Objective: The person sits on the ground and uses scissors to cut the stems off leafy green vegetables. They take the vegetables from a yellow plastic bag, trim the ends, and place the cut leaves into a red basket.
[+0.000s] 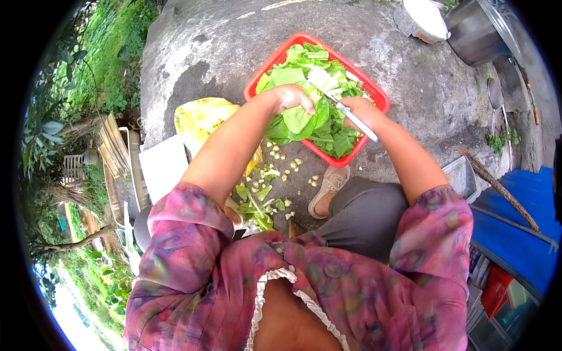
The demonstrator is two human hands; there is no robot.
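Observation:
My left hand (pixel 293 98) is closed on a bunch of broad leafy greens (pixel 299 120), whose leaves hang down toward me. My right hand (pixel 363 110) grips a knife (pixel 358 121) with a pale handle; its blade slants up and left beside the white stems in the bunch. Both hands are over a red plastic basket (pixel 380 98) heaped with green leaves and pale stalk pieces. Where the bunch ends and the heap begins is hard to tell.
Several cut stem ends (pixel 285 171) and trimmed leaves (pixel 257 205) lie on the concrete by my shoe (pixel 329 188). A yellow bag (pixel 202 117) sits left of the basket. At the upper right stand a white-topped bucket (pixel 418 22) and a large metal pot (pixel 475 32).

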